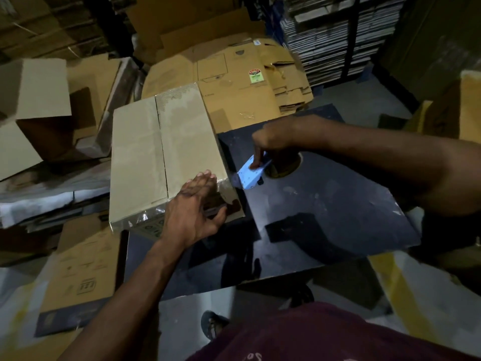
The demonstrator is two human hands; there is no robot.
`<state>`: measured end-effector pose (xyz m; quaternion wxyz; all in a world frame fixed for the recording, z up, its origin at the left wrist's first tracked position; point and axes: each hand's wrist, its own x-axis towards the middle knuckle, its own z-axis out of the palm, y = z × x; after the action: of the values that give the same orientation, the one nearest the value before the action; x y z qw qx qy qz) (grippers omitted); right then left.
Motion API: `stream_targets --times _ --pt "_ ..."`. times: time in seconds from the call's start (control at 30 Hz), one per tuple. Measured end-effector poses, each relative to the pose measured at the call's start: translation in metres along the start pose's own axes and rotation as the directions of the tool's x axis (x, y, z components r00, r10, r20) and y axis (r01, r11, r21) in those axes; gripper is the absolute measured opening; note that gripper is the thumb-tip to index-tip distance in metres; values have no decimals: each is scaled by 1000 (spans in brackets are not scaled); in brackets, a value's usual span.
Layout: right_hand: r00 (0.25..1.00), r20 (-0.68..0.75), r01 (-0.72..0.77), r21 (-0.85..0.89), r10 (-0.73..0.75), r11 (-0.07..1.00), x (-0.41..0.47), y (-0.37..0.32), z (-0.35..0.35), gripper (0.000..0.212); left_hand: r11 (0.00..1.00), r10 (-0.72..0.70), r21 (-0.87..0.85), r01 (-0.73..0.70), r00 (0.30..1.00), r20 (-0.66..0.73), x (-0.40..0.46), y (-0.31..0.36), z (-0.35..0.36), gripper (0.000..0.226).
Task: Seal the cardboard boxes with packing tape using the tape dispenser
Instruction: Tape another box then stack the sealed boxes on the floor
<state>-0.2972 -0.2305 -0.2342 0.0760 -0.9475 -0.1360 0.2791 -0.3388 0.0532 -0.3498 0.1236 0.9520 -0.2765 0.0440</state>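
the cardboard box point(161, 157) lies on the left part of the dark table point(325, 204), its long axis running away from the person, with the centre seam between the two top flaps running along that axis. clear tape already shines along the near edge and down the near right corner. the left hand point(194, 207) rests flat on that near right corner, fingers straight and slightly spread, pressing the top down. the blue tape dispenser point(251, 173) sits just beside the box's right side, low against the table, and the right hand point(270, 149) grips it from above with fingers curled round its handle; a brown tape roll point(286, 165) shows behind it. so the dispenser lies to the right of the seam, and the right hand is the nearer to it. to tape the seam, the dispenser would likely need to come up and across to the left, then run along the long axis. flattened cartons point(247, 82) lie beyond the box.
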Motion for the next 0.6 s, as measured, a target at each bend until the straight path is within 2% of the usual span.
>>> stream_targets --times 0.07,0.13,0.17,0.2,0.23,0.3,0.37,0.43,0.47,0.5,0.53,0.6 --pt "999 22 -33 63 32 997 13 -6 5 25 1000 2 -25 -2 1000 5 2 1 -8 83" --pt "995 34 -91 -197 99 976 31 -9 25 22 1000 -8 -7 8 1000 29 1 1 -11 85" --pt "979 78 -154 -311 187 938 30 -6 35 25 1000 -3 -9 3 999 51 1 3 -14 85" --pt "962 68 -228 -328 264 917 27 6 48 27 1000 -5 6 4 998 57 1 3 -15 84" --pt "952 99 -250 -297 290 922 28 20 58 26 999 -2 36 1 999 35 4 3 -17 81" --pt "977 40 -201 -130 207 971 26 40 71 20 994 18 108 -16 1000 -12 10 6 -25 74" --pt "965 97 -230 -116 242 966 25 48 80 17 985 91 153 -84 995 -40 20 0 -26 72" --pt "915 129 -392 55 383 918 32 55 90 19 963 240 123 -242 970 29 34 -6 -27 75" --pt "898 219 -416 141 381 898 36 59 98 21 940 318 109 -324 945 76 42 -11 -24 75" --pt "900 244 -405 163 361 900 44 66 107 27 917 364 118 -380 921 134 50 -14 -23 75" --pt "895 292 -400 192 337 896 52 73 114 33 902 381 141 -409 905 187 58 -14 -22 75" --pt "909 293 -372 247 297 895 62 77 123 40 884 381 179 -432 887 261 70 -10 -22 74"
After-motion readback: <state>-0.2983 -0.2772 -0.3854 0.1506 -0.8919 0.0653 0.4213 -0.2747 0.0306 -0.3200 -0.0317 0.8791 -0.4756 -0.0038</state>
